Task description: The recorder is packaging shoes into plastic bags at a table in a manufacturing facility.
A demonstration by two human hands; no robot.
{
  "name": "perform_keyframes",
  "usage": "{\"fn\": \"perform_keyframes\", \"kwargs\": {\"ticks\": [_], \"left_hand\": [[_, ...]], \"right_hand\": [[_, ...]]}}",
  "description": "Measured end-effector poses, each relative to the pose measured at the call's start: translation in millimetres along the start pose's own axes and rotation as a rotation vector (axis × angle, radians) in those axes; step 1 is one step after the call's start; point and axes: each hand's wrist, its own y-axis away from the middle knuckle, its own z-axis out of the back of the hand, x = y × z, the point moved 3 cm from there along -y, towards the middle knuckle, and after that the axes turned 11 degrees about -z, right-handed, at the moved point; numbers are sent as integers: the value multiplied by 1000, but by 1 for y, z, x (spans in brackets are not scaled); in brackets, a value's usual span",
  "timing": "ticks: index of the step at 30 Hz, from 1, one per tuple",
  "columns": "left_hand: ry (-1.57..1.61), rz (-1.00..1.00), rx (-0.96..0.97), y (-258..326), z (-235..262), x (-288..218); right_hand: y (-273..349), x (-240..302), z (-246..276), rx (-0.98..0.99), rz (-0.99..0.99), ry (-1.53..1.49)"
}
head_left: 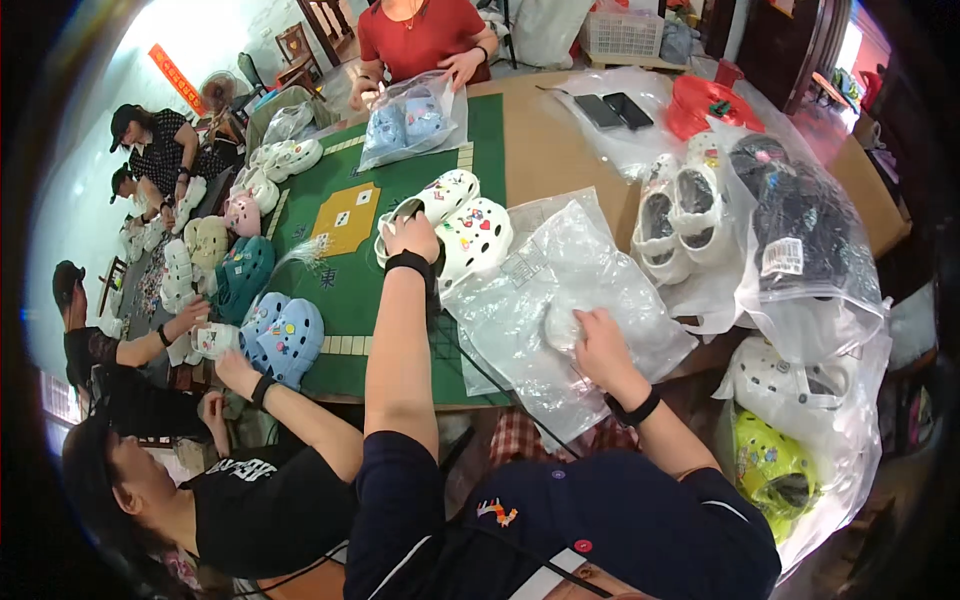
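A pair of white clogs with colourful charms lies on the green mat, one white clog (474, 240) resting beside the other white clog (448, 192). My left hand (412, 240) reaches over the pair with its fingers closed at the heel end and opening of the clogs. A clear plastic bag (540, 275) is spread flat to the right of the clogs, partly over the table edge. At the bag's near right part, where the plastic is bunched, my right hand (602, 348) has its fingers bent and closed on it.
To the right are bagged white clogs (680, 215), bagged black clogs (800, 220) and a bagged lime-green clog (765, 465). Phones (615, 110) lie behind. Blue clogs (285, 335) and several others line the left. Across the table a person holds bagged blue clogs (408, 122); others work at left.
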Motion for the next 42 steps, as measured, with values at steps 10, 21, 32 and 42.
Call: {"fn": "perform_keyframes", "kwargs": {"ticks": [10,21,32,42], "left_hand": [[-66,286,-119,19,14,30],[119,556,55,44,-5,59],[528,-195,-24,175,-5,-90],[107,-215,15,118,-84,-94]], "right_hand": [[0,9,-6,126,34,154],[-4,7,-29,100,-113,78],[-17,12,15,-167,-82,147],[-7,-16,23,-197,-156,173]]}}
